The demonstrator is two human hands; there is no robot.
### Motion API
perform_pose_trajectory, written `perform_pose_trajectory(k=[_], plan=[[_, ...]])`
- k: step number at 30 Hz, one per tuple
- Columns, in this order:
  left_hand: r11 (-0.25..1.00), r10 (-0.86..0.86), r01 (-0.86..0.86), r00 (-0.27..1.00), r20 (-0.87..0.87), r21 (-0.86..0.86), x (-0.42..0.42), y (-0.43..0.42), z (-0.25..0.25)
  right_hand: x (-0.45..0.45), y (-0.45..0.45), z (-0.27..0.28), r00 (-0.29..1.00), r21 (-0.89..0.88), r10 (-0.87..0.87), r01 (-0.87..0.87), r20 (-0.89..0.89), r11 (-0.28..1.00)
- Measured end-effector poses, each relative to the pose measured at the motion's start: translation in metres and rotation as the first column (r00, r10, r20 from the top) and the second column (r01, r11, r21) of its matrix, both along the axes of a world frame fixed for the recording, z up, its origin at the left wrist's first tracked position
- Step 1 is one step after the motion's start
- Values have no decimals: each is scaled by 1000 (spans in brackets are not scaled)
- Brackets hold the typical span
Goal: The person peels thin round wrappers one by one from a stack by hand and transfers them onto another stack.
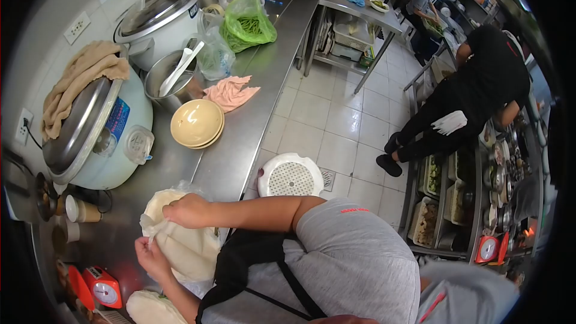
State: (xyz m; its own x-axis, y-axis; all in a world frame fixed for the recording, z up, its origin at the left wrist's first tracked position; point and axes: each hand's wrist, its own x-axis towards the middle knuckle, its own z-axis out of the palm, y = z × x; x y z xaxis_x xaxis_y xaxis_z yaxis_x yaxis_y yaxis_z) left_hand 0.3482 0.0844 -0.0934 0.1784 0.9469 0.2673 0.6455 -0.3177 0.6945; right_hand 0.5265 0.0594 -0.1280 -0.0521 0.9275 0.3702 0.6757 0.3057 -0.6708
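Note:
A stack of thin, pale dough wrappers [192,252] lies at the steel counter's near edge, with clear plastic around and under it. My right hand [187,210] is closed on the upper edge of a wrapper, fingers pinched together. Lower down, my left hand [151,258] pinches the same lifted edge between thumb and fingers. The wrapper's raised part is folded and creased between both hands. Beside my left forearm rests a second pale round stack [153,309], partly cut off by the arm, with a bit of green at its edge.
A red dial scale [103,287] stands left of my left hand. Farther up are a large rice cooker [114,144], stacked cream bowls [197,123], a pink cloth [231,93], a steel pot [174,78] and green beans [249,26]. A white stool [291,177] and a co-worker [474,84] are at right.

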Motion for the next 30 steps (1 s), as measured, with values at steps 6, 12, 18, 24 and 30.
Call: perform_pose_trajectory(k=[6,12,18,24,30], plan=[[999,-24,24,1000,10,-27,-31,8,-16,-4,8,-2,990,-12,114,-116,-87,993],[997,-74,74,997,-38,-6,18,-9,2,-26,-2,-4,877,173,435,-405,-207,898],[999,18,-21,997,-78,-35,18,9,-9,1,0,0,972,-114,128,-153,-195,982],[996,23,-16,997,-76,83,28,0,-7,-15,4,14,909,-101,134,-188,-395,977],[990,136,-134,990,-49,40,8,-2,15,-8,16,13,997,15,58,-57,-43,998]])
